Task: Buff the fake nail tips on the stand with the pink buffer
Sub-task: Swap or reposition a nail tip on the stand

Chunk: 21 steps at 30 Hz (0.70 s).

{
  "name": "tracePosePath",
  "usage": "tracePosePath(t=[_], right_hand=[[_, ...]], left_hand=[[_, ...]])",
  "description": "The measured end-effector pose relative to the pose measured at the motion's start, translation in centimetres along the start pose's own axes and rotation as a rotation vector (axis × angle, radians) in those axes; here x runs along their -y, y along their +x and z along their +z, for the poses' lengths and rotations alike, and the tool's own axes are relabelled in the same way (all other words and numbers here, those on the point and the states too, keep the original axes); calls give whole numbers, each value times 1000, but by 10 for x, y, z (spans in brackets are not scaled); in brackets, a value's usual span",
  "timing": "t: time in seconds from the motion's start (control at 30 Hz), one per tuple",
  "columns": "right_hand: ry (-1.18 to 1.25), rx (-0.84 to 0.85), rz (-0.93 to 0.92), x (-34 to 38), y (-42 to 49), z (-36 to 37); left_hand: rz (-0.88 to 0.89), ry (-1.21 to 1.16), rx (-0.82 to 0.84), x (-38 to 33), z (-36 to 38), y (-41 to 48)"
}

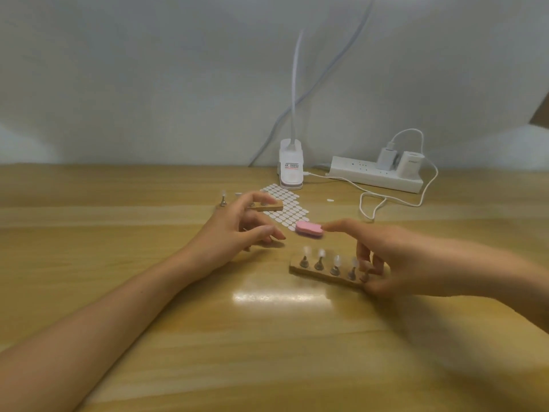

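The pink buffer (309,228) lies flat on the wooden table (208,337), at the near edge of a sticker sheet. In front of it stands a wooden nail stand (319,275) with several clear nail tips (320,253) on metal pegs. My right hand (410,260) grips the stand's right end, thumb in front and fingers behind, and hides the last peg in part. Its index finger stretches left to the buffer's right end. My left hand (234,230) hovers left of the buffer with fingers loosely spread, holding nothing.
A second wooden stand (269,207) sits behind my left hand, with a loose metal peg (222,200) to its left. A white sticker sheet (286,203), a clip lamp base (291,168), a power strip (374,175) and a looped white cable (386,200) fill the back.
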State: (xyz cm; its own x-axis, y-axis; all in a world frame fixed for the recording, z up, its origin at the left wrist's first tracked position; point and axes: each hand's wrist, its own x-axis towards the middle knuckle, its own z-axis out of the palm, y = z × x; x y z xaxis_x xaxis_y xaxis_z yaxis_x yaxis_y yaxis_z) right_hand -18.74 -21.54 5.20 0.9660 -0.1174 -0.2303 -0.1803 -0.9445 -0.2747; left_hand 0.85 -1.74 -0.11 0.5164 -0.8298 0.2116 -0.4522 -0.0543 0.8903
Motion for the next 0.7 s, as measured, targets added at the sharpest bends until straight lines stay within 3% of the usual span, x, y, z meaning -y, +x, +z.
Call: tracePosePath(t=[0.17, 0.33, 0.47, 0.7], right_hand=[[76, -82, 335, -90, -44, -7], [162, -442, 681, -173, -73, -11], [158, -649, 741, -196, -68, -10], [-41, -667, 699, -197, -40, -12]], left_hand=[[15, 2, -33, 1, 3, 2], [17, 26, -23, 5, 5, 4], [15, 11, -20, 6, 6, 4], [51, -18, -17, 10, 6, 7]])
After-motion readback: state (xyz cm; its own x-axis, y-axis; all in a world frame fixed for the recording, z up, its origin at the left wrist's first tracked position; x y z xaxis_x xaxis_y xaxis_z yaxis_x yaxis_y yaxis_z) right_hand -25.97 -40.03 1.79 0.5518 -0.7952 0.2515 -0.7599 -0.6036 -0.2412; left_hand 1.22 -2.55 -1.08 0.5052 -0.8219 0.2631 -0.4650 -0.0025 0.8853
